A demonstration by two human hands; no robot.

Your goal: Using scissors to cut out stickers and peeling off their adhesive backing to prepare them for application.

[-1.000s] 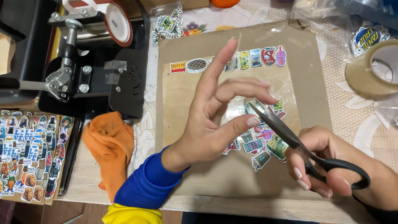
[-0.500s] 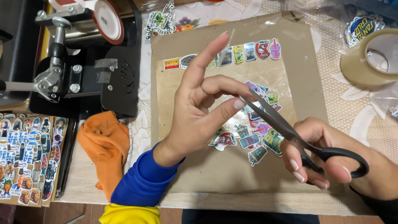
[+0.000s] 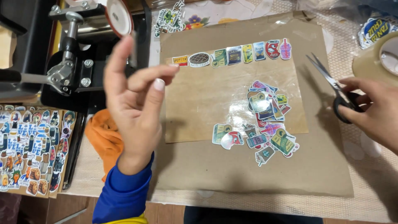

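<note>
Head view shows the scissors (image 3: 331,89) at the right edge of the brown paper (image 3: 257,174); the right hand (image 3: 369,105) has its fingers curled through the black handles and holds them low over the paper, blades nearly shut and pointing up and to the left. A second ago those blades were in the middle of the sheet, right against the left fingers; now they are well apart from them, drawn off to the right; I judge a cut has just been finished. The left hand (image 3: 137,95) has lifted away to the left and hangs raised above the edge of the paper, thumb and forefinger pinched together at the tips, the other fingers loosely spread; whether a thin scrap sits in that pinch I cannot tell, as the hand is blurred. Between the two hands lies the heap of cut stickers (image 3: 265,120), loose and overlapping on a clear glossy sheet (image 3: 219,99); above it a row of stickers (image 3: 234,54) is laid out side by side along the top edge of that sheet. Further out, an orange cloth (image 3: 101,137) lies crumpled just left of the paper, near the left wrist; a black press machine (image 3: 78,58) stands behind it; a full sticker sheet (image 3: 33,149) lies at the far left; a roll of tape (image 3: 379,60) sits at the far right, just beyond the right hand, on the table (image 3: 373,182).
</note>
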